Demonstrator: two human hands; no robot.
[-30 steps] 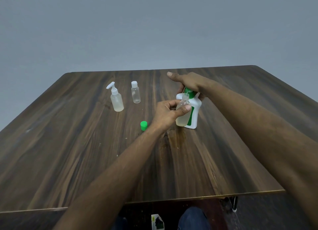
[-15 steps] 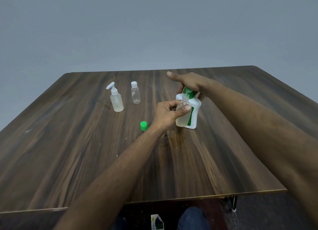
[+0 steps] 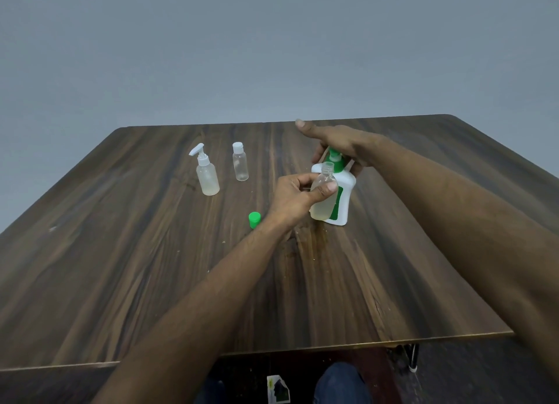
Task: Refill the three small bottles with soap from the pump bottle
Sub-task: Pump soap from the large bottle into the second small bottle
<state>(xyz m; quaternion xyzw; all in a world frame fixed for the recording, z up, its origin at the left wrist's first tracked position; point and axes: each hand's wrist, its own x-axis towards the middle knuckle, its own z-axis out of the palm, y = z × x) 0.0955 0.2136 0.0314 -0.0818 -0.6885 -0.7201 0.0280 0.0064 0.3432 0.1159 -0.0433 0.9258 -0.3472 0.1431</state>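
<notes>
Mid-desk: left hand [image 3: 298, 196] grips open small bottle [image 3: 323, 198] under nozzle of pump bottle [image 3: 343, 196]; right hand [image 3: 341, 143] presses pump. Risk: narrow mouth misaligned, soap spills onto desk [image 3: 151, 267]

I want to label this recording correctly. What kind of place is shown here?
Probably a plain indoor room set up for a tabletop task, not clearly a bathroom or kitchen. A dark wooden table stands before a bare grey wall, and only the soap bottles, such as the pump bottle, are on it.
</notes>
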